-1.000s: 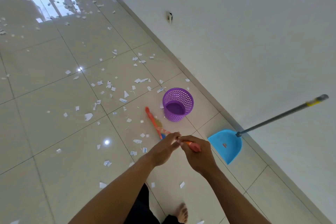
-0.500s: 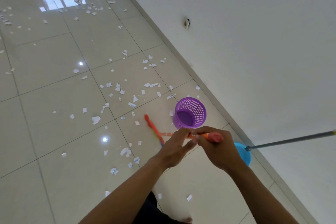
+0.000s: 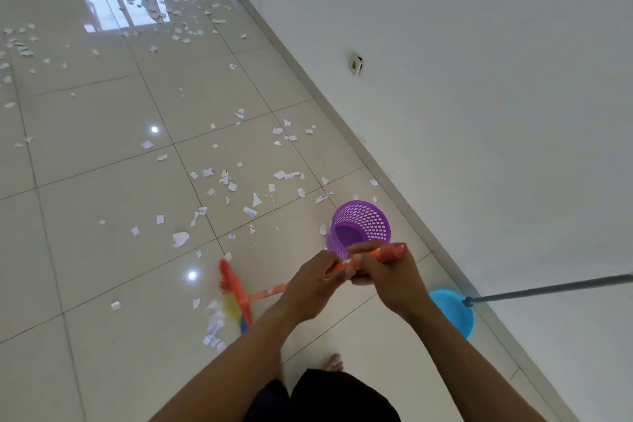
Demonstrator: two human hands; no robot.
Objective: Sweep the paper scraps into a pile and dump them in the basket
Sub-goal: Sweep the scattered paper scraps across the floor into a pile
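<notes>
Paper scraps lie scattered across the tiled floor, densest at the far end around the window reflection and sparser toward me. A small cluster is bunched against the broom head, which rests on the tiles to the left of my hands.

Both hands are clamped on the orange broom handle. My left hand grips lower on the shaft. My right hand wraps the top end, just below the red cap. The two hands sit close together, nearly touching.

The purple basket stands upright on the floor just beyond my hands, near the wall. Several scraps lie just beside it on its left and far sides.

The blue dustpan rests on the floor at the foot of the wall, right of my right wrist. Its grey pole runs out past the right edge of the view. I see one bare foot on the tiles below my arms.
</notes>
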